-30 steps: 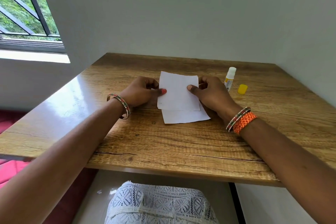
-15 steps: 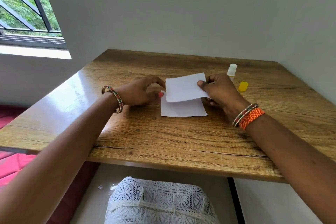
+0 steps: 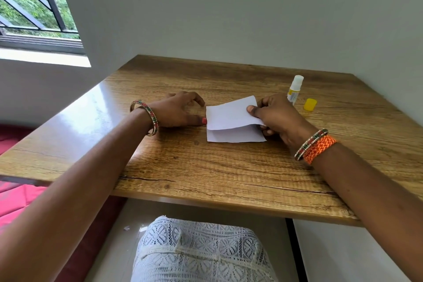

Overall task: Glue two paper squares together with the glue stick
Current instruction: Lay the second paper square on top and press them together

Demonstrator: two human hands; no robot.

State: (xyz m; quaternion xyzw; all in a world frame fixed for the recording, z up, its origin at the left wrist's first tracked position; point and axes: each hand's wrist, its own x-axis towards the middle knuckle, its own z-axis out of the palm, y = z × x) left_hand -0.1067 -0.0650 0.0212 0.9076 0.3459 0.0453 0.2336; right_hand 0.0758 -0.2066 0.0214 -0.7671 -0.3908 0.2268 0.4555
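Now my right hand (image 3: 274,117) alone pinches the upper white paper square (image 3: 231,113) by its right edge, tilted above the lower white paper square (image 3: 235,136); a second ago both hands held it. My left hand (image 3: 180,110) rests loosely curled just left, steadying. I judge placement underway. Beyond my right hand, the uncapped white glue stick (image 3: 294,90) and yellow cap (image 3: 310,104) stand on the wood-grain table (image 3: 206,167), white walls close around.

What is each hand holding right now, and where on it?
The right hand pinches the upper paper square at its right edge, lifting that side. The left hand holds nothing; its thumb tip rests at the paper's left edge.
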